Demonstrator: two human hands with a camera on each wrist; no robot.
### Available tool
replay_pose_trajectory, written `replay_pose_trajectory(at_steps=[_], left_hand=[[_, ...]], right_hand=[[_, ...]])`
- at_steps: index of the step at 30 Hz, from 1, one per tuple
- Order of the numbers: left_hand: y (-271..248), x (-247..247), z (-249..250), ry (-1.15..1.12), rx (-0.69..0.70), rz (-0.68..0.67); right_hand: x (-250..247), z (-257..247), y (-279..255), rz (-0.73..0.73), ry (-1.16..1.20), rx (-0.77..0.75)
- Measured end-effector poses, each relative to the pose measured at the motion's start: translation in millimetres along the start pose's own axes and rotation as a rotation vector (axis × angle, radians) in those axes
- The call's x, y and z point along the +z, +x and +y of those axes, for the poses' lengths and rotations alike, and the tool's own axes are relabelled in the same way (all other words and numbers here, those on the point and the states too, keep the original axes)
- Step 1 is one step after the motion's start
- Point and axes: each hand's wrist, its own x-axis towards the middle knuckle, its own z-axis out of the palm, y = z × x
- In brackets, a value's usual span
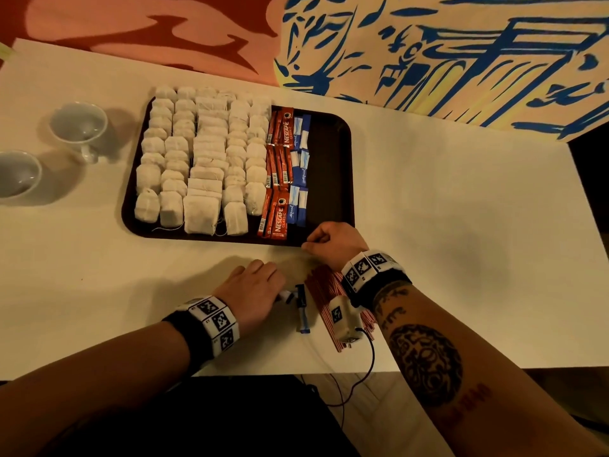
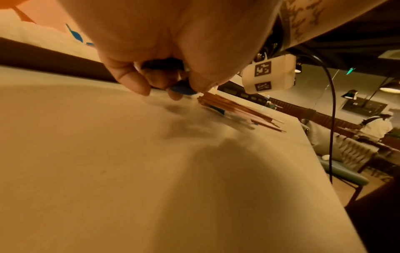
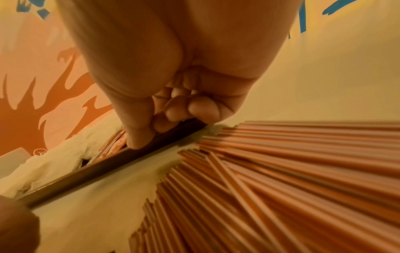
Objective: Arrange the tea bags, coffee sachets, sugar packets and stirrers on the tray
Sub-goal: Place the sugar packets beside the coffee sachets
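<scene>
A dark brown tray (image 1: 333, 166) holds rows of tea bags (image 1: 197, 159), a column of red coffee sachets (image 1: 278, 166) and a column of blue-white sugar packets (image 1: 300, 166); its right part is bare. My right hand (image 1: 326, 239) sits at the tray's near edge, fingers curled, thumb and fingers pinching the rim (image 3: 97, 172). My left hand (image 1: 260, 285) is down on the table and pinches a blue sugar packet (image 2: 182, 89). Another sugar packet (image 1: 302, 313) lies beside it. A pile of red-striped stirrers (image 1: 324, 291) lies under my right wrist.
Two white cups (image 1: 79, 125) (image 1: 18, 174) stand on the table left of the tray. A black cable (image 1: 362, 374) hangs off the table's near edge. A painted wall runs behind the tray.
</scene>
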Motion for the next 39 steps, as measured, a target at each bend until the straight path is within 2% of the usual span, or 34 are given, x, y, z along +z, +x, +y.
replay_pose_trajectory(at_steps=[4,11,15,18,20,25,27,30,33,36,39], left_hand=[[5.7,-3.2,14.6,-0.023,0.066,0.003],[18.6,9.2,11.9,0.049,0.276,-0.035],[20.9,7.1,12.8,0.091,0.250,-0.066],[20.1,3.4,7.2,0.079,0.163,-0.107],[17.2,-4.2,0.2,-0.100,0.060,-0.019],[14.2,-29.0,-18.7,-0.907,-0.353,0.309],[18.1,-38.1,-16.7,-1.182,-0.409,0.385],[26.3,-53.2,-8.2,-1.494,-0.404,0.344],[31.3,-64.5,-7.8,-1.580,-0.394,0.292],[30.6,-70.7,-13.0,-1.536,-0.388,0.289],[26.8,-77.4,-15.7,-1.450,-0.310,0.284]], right_hand=[[-1.3,0.8,1.7,-0.020,0.014,0.003],[-5.3,1.4,5.4,-0.002,-0.004,-0.012],[-5.3,2.5,5.9,0.007,0.021,-0.008],[-7.4,2.4,4.0,0.016,0.076,-0.019],[-10.9,1.1,1.4,0.029,0.144,-0.020],[-9.8,-14.2,-19.7,0.041,0.306,-0.099],[-4.7,-26.7,-30.7,-0.009,0.416,-0.172],[3.1,-44.3,-37.3,-0.032,0.548,-0.311],[4.4,-52.8,-33.6,0.023,0.700,-0.318],[3.4,-55.2,-27.9,0.044,0.769,-0.261],[-0.2,-54.8,-20.7,0.081,0.856,-0.183]])
